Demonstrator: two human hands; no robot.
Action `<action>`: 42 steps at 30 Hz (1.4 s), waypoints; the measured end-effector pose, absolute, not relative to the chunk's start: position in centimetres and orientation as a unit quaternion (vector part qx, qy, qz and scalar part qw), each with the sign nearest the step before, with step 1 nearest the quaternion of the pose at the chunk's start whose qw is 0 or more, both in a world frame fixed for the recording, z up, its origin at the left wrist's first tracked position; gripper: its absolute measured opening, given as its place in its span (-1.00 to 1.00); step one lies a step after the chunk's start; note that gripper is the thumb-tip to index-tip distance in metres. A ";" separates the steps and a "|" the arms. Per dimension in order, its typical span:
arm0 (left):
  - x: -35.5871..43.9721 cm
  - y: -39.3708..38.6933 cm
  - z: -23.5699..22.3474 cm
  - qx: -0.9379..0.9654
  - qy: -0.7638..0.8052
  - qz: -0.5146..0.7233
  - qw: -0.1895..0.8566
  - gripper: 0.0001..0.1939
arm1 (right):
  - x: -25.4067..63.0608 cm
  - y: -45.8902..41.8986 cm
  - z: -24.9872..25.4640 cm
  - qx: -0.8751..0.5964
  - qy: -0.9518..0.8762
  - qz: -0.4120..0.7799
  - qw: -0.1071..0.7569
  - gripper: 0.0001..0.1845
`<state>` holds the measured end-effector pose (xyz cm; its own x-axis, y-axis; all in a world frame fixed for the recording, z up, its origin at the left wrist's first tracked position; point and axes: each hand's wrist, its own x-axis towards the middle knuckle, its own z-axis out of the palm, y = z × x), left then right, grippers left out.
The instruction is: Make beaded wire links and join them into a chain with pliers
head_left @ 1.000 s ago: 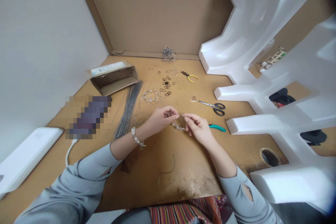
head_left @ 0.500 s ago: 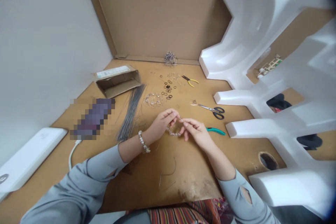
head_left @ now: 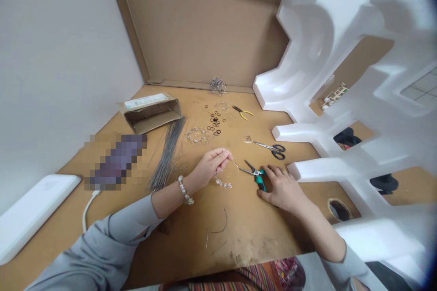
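My left hand (head_left: 218, 162) pinches the wire end of a clear-beaded bracelet (head_left: 223, 184) between closed fingertips. The loop hangs below with its beads at the bottom. To the right, my right hand (head_left: 286, 191) has its fingers round the teal handles of needle-nose pliers (head_left: 256, 173). The pliers' jaws are spread and point left, close to the loop. A finished-looking beaded bracelet (head_left: 185, 189) sits on my left wrist. Behind my left hand lies a clear beaded strand (head_left: 197, 136) on the table.
Black-handled scissors (head_left: 273, 148) and yellow-handled pliers (head_left: 243, 112) lie beyond my hands. Several dark rings (head_left: 215, 120) are scattered near a bundle of grey wires (head_left: 168, 154). An opened cardboard box (head_left: 152, 113) stands left; white moulded foam (head_left: 303, 132) borders the right.
My right hand has left the bracelet and moved right onto the teal pliers, whose jaws now show spread. My left hand still pinches the bracelet. The view has shifted slightly.
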<state>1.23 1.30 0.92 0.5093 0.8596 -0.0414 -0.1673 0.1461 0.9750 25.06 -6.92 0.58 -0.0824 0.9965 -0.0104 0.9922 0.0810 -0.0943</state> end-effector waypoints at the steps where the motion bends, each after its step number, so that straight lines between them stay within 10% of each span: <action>1: 1.2 1.3 1.0 0.537 0.319 0.373 0.686 -0.68 | 25.1 -7.1 0.5 -0.675 -0.737 0.038 0.009 -0.23; 11: 0.8 0.8 2.1 0.583 0.318 0.366 0.652 -0.66 | 23.3 -7.3 1.3 -0.689 -0.716 -0.034 -0.107 -0.55; 23: 0.7 0.3 2.9 0.663 0.340 0.344 0.571 -0.65 | 24.2 -8.1 6.6 -0.641 -0.727 0.242 0.042 -0.85; 42: 0.8 0.8 2.5 0.662 0.370 0.352 0.549 -0.67 | 25.7 -4.8 6.3 -0.716 -0.686 0.062 -0.117 -0.62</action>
